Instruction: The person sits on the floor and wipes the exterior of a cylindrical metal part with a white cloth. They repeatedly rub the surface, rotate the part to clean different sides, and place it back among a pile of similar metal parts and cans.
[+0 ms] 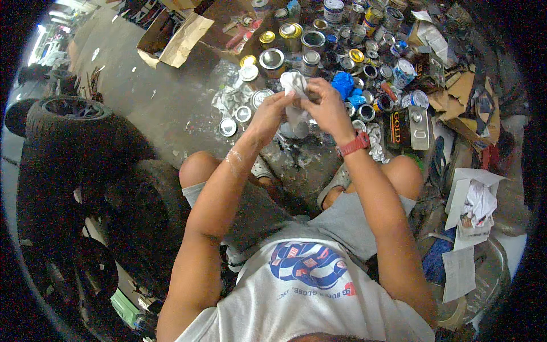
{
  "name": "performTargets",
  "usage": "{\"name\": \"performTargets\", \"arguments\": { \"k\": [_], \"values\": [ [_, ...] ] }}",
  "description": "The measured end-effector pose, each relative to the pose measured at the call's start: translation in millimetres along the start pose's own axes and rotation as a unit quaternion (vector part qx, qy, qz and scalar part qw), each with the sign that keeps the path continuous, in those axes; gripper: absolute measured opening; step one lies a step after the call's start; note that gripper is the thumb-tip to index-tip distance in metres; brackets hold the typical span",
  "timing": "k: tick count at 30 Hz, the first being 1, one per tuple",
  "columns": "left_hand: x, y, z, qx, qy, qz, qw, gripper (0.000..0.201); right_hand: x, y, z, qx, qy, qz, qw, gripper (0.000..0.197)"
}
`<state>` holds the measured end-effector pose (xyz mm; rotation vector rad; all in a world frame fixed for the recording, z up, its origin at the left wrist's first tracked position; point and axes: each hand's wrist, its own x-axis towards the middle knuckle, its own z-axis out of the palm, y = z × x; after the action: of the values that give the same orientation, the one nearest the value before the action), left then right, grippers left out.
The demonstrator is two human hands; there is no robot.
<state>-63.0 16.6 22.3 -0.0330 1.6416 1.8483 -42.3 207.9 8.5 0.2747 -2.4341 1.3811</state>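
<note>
Both my hands grip a crumpled white cloth (293,82), raised in front of me over the floor between my feet. My left hand (269,117) pinches its lower left side with closed fingers. On the other side, my right hand (327,106) has its fingers closed on the cloth's right edge; a red watch (354,145) is on that wrist. Under the hands shows a pale rounded thing (295,130), partly covered, whose kind I cannot make out. Left of the hands are an open can with a white rim (262,97) and crumpled clear plastic (227,98).
Many paint cans (272,61) crowd the floor ahead, with blue crumpled plastic (343,84) among them. A rectangular black tin (407,130) stands to the right. Stacked tyres (68,134) rise at my left. A white box with cloth (478,202) and torn cardboard (464,102) lie at right.
</note>
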Motion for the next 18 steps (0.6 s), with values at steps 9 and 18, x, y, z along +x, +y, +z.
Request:
{"name": "performTargets", "arguments": {
  "k": [9, 18],
  "values": [
    [-6, 20, -2, -0.307, -0.054, 0.004, 0.95, 0.083, 15, -37, -21, -0.026, 0.071, 0.043, 0.996, 0.028],
    [-7, 4, 0, -0.305, -0.051, -0.019, 0.951, 0.096, 21, -5, -10, -0.018, -0.072, 0.252, 0.965, 0.018]
  ]
}}
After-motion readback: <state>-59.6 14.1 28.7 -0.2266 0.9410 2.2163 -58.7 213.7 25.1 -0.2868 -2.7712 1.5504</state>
